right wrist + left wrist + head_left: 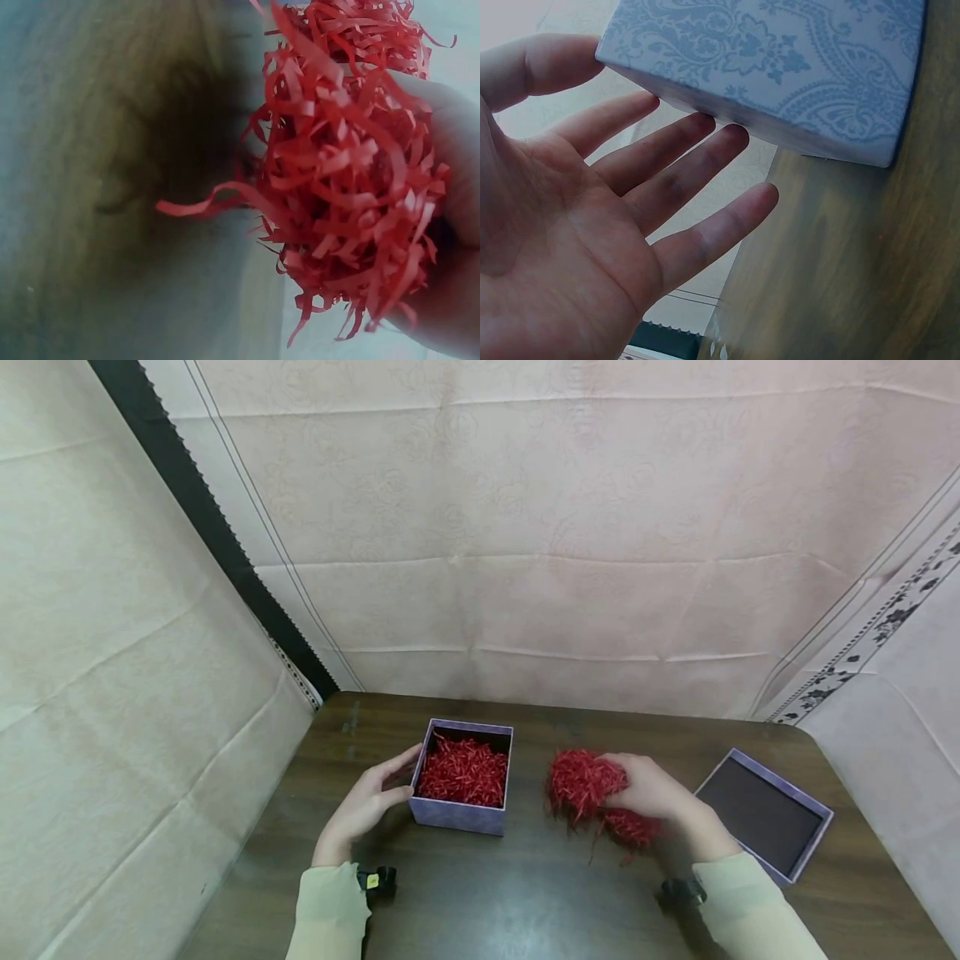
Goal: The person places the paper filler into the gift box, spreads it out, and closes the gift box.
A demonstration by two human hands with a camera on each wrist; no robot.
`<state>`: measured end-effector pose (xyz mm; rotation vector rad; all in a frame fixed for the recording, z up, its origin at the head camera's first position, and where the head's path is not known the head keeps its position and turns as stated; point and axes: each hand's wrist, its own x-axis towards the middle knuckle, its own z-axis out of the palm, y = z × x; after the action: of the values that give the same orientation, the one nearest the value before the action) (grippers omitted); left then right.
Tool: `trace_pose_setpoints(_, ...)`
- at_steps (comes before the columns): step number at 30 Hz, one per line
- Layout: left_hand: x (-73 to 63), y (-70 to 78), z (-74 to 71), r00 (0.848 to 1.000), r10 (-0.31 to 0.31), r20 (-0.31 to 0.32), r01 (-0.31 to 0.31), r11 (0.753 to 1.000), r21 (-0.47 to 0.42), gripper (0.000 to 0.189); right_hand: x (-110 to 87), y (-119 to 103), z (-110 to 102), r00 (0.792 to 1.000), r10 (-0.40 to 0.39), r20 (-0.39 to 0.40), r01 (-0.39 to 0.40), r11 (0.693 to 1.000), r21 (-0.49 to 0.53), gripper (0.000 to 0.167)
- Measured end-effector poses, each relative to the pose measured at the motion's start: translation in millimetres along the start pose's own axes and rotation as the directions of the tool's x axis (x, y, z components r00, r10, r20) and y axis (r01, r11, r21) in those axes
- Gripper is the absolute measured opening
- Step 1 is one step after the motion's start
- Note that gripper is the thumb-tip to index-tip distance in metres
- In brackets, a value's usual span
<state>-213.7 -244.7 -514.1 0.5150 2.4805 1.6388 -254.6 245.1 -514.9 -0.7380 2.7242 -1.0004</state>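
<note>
My left hand (363, 807) rests its fingertips on the left side of a purple patterned box (459, 815). In the left wrist view the fingers are spread and fairly straight, with the thumb at a corner of the box (765, 67). Red shredded paper (465, 772) lies inside the box, below its rim. To the right, my right hand (647, 787) grips a big clump of red shredded paper (345, 172) over the table. Strands bulge out on both sides of that hand and some dangle; its fingertips are hidden in the clump.
A shallow purple-edged lid (765, 814) with a dark inside lies at the right of the brown wooden table (450, 910), close to my right forearm. Pale cloth curtains (525, 527) hang behind the table and at both sides. Each wrist wears a small dark camera.
</note>
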Motion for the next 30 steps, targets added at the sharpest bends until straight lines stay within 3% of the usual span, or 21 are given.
trace_pose_setpoints(15,-1.2,1.9,-0.2,1.000,-0.012,0.005,0.012,1.000,0.020,0.067,-1.0,-18,-34,0.997,-0.011,-0.070,0.010,1.000,-0.013,0.051)
trace_pose_setpoints(30,3.8,7.5,12.3,0.999,-0.009,0.044,0.007,0.999,0.051,0.070,4.1,-43,-51,0.996,-0.042,-0.080,0.040,0.999,-0.027,0.051)
